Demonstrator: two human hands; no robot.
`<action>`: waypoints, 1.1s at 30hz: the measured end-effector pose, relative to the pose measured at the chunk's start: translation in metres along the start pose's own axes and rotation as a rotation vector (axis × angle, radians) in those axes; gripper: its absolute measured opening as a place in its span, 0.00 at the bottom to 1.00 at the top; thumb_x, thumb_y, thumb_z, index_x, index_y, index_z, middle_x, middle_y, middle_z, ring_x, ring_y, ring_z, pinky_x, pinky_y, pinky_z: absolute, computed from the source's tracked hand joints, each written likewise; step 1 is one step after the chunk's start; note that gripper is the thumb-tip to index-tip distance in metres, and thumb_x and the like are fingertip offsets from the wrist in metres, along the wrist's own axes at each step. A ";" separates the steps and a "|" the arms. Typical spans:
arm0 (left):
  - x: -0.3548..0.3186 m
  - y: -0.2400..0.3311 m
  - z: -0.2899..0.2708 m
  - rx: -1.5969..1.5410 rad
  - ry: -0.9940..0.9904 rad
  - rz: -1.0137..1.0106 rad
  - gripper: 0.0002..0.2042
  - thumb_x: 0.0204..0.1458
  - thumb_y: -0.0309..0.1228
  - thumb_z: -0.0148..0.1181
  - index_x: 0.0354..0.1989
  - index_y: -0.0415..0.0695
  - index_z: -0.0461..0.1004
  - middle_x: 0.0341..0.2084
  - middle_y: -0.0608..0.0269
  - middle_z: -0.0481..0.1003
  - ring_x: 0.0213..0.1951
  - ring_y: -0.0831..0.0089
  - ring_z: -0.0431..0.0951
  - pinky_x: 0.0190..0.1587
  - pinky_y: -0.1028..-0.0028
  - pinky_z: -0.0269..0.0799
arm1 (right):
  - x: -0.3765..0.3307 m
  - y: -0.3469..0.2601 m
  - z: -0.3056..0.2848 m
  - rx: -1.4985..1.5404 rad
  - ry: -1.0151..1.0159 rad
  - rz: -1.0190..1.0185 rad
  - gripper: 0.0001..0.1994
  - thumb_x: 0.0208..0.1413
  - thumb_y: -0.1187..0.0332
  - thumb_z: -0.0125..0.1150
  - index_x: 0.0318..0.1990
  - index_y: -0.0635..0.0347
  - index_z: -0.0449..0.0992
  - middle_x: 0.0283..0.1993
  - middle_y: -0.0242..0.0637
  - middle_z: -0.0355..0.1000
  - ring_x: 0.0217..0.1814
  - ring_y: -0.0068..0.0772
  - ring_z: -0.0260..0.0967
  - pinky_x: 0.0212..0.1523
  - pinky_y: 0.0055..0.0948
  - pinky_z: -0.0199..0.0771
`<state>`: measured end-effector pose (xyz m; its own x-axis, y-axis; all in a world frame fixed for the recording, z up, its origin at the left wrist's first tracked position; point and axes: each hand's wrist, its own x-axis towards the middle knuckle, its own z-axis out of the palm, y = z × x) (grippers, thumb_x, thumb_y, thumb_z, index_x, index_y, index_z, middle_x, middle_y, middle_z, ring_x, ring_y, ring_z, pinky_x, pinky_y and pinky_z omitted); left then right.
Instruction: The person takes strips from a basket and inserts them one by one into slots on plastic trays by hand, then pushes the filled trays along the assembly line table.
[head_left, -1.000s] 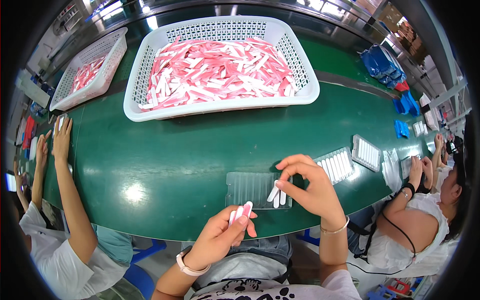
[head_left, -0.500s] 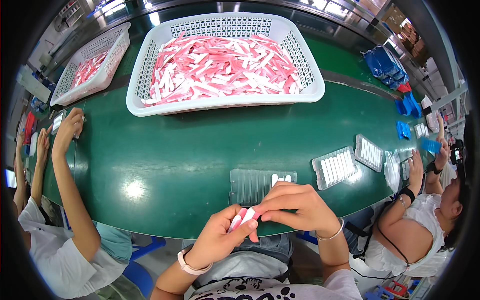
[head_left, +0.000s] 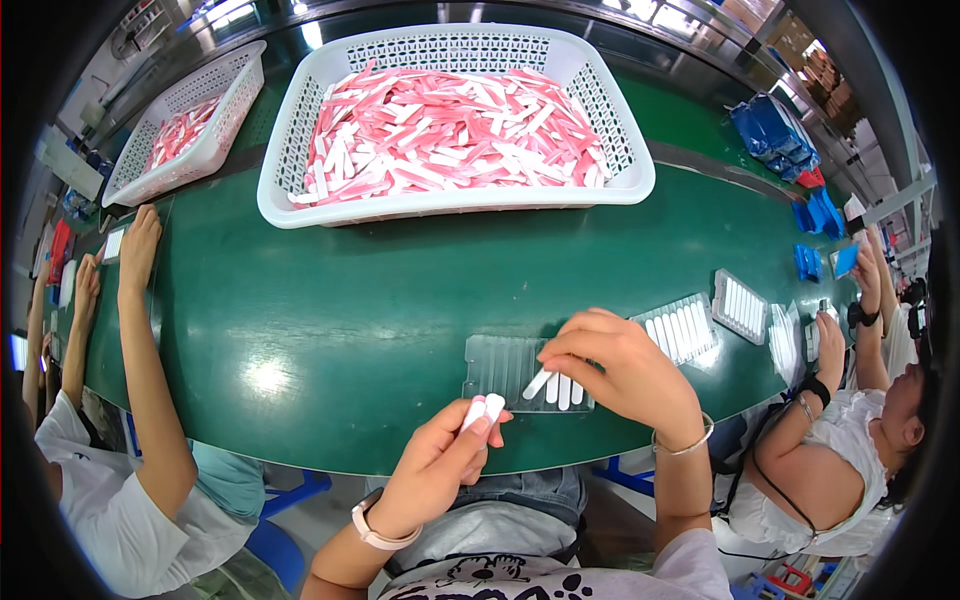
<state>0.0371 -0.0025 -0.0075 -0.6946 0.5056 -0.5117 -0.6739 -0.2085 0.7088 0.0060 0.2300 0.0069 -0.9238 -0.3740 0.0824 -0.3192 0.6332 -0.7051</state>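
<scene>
My left hand (head_left: 452, 452) is closed round a couple of small flat pink-and-white sticks (head_left: 494, 405), their rounded white ends up. Between thumb and fingertips, my right hand (head_left: 612, 362) pinches one white stick (head_left: 537, 384), tilted over the clear slotted plastic tray (head_left: 484, 372). Several white sticks (head_left: 564, 391) lie side by side in that tray's right-hand slots, partly beneath my right hand. The slots on its left side hold nothing. How far the pinched stick reaches into its slot I cannot tell.
A large white basket (head_left: 455, 205) heaped with pink-and-white sticks stands at the far side, with a similar basket (head_left: 190, 170) to its left. Two filled trays (head_left: 740, 305) (head_left: 680, 330) lie at right, near clear bags (head_left: 785, 345). Co-workers' hands (head_left: 140, 240) (head_left: 830, 350) work at both sides.
My right hand has moved from my left hand to the tray, carrying a white stick. My left hand keeps the other sticks. Another white stick shows in the tray.
</scene>
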 end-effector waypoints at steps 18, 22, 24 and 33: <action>0.001 -0.009 -0.003 0.243 -0.034 0.145 0.08 0.63 0.31 0.50 0.45 0.40 0.66 0.24 0.72 0.63 0.22 0.87 0.56 0.22 0.83 0.52 | 0.018 0.011 -0.005 0.017 -0.195 0.131 0.23 0.41 0.64 0.73 0.45 0.60 0.72 0.40 0.37 0.69 0.45 0.37 0.66 0.46 0.32 0.68; -0.001 -0.006 0.004 0.702 -0.033 0.339 0.10 0.63 0.30 0.49 0.47 0.37 0.69 0.23 0.69 0.68 0.23 0.85 0.63 0.25 0.80 0.60 | 0.031 0.008 -0.011 -0.107 -0.325 0.122 0.27 0.39 0.64 0.73 0.48 0.59 0.69 0.39 0.39 0.68 0.47 0.40 0.66 0.47 0.34 0.67; 0.005 -0.011 0.009 0.822 0.014 0.498 0.12 0.61 0.28 0.50 0.50 0.36 0.70 0.24 0.61 0.73 0.25 0.78 0.72 0.28 0.74 0.69 | 0.038 0.007 -0.017 -0.085 -0.437 0.151 0.29 0.38 0.64 0.72 0.50 0.59 0.66 0.39 0.40 0.68 0.47 0.42 0.66 0.47 0.35 0.67; 0.011 -0.002 0.020 1.599 -0.129 0.576 0.22 0.54 0.25 0.55 0.59 0.38 0.64 0.24 0.59 0.74 0.24 0.66 0.78 0.22 0.70 0.72 | 0.020 0.005 -0.018 -0.080 -0.133 0.133 0.27 0.39 0.66 0.72 0.48 0.61 0.68 0.38 0.41 0.68 0.44 0.43 0.67 0.43 0.34 0.68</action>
<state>0.0354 0.0205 -0.0049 -0.6624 0.7475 -0.0508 0.6009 0.5705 0.5599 -0.0176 0.2377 0.0173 -0.9248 -0.3657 -0.1052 -0.2163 0.7327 -0.6453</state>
